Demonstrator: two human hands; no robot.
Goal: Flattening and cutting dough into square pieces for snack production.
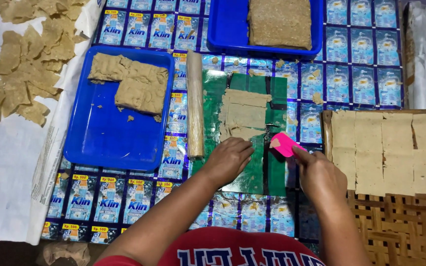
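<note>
A person in a red shirt (223,251) works thin brown dough (243,114) on a green cutting mat (277,93) laid over a counter (361,64) covered in blue printed sachet sheets. The left hand (229,160) rests palm down, fingers loosely curled and holding nothing, on the near edge of the dough, which lies flat in the middle of the mat with straight cut lines across it. The right hand (319,175) has its grip closed on a pink plastic scraper (284,144), whose blade points toward the dough's lower right corner, just beside it. A wooden rolling pin (195,103), coated in dough dust, lies along the mat's left edge. To its left a blue tray (104,143) holds torn slabs of dough (134,83) at its far end; a second blue tray (228,29) at the top carries a thick block of dough (279,22). At right, cut dough squares (390,148) sit in touching rows on a woven bamboo rack (400,216). Dried, irregular pieces (25,64) are scattered on white paper (6,172) at far left.
</note>
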